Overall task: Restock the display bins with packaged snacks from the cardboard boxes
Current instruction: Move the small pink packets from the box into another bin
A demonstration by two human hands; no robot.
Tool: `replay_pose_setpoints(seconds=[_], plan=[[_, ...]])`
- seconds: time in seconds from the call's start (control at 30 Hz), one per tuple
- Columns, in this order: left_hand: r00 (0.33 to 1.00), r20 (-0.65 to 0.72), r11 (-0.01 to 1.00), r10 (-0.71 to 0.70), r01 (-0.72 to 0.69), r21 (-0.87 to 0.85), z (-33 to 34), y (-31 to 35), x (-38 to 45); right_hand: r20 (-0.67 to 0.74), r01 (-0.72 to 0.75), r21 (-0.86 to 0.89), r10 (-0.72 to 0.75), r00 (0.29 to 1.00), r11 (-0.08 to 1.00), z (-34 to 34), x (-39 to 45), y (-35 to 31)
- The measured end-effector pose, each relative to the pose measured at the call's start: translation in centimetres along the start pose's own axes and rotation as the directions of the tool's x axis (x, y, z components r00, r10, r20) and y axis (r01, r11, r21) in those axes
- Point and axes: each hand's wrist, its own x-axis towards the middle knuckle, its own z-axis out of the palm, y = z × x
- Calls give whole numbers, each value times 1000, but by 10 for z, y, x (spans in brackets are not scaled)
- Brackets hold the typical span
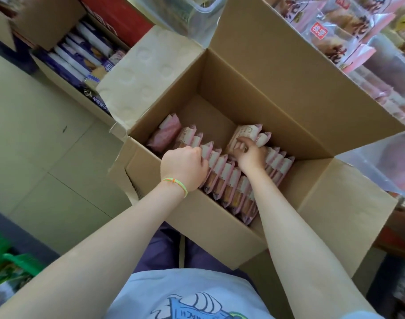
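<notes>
Pink snack packs [222, 178] stand on edge in the cardboard box [220, 226]; my left hand [185, 166] and right hand [250, 153] each curl onto a row, so I'd lift straight up.

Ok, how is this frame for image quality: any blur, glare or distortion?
Head view: even, soft light; hands and pink packets in the cardboard box fairly sharp; edges smeared, as at the green basket; wide-angle bending; mild glare on the clear bin.

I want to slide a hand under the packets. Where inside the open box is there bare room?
Bare box floor shows at the far end, between the far wall and the pink packets. The near half is crowded with two packed rows, both hands among them.
</notes>
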Motion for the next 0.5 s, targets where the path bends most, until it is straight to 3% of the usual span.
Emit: replay_pose_setpoints(seconds=[0.13,0.2,0.23,0.3,0.33,0.37,0.43,0.5], plan=[[998,62,1000,-1,1,-3,-4,-3,1,-15,104,67,-103,995,992,-38,-40,-7],[980,187,984,-67,96,-150,-8,0,4,17,118,268,-127,992,956,-63,-63,-8],[958,258,919,-128,212,-331,-17,5,5,67,100,400,-137,988,911,-76,-76,-7],[887,431,564,-164,443,-697,-37,22,13,215,56,609,-232,949,791,-105,-103,-5],[850,519,400,-93,509,-762,-51,34,15,298,41,661,-312,902,749,-119,-115,-2],[811,584,311,32,547,-777,-63,47,15,377,34,681,-390,840,731,-132,-126,1],[757,592,245,276,540,-805,-85,72,12,472,34,691,-486,736,722,-156,-143,8],[738,544,90,399,559,-824,-97,91,10,447,9,750,-518,729,661,-175,-149,20]])
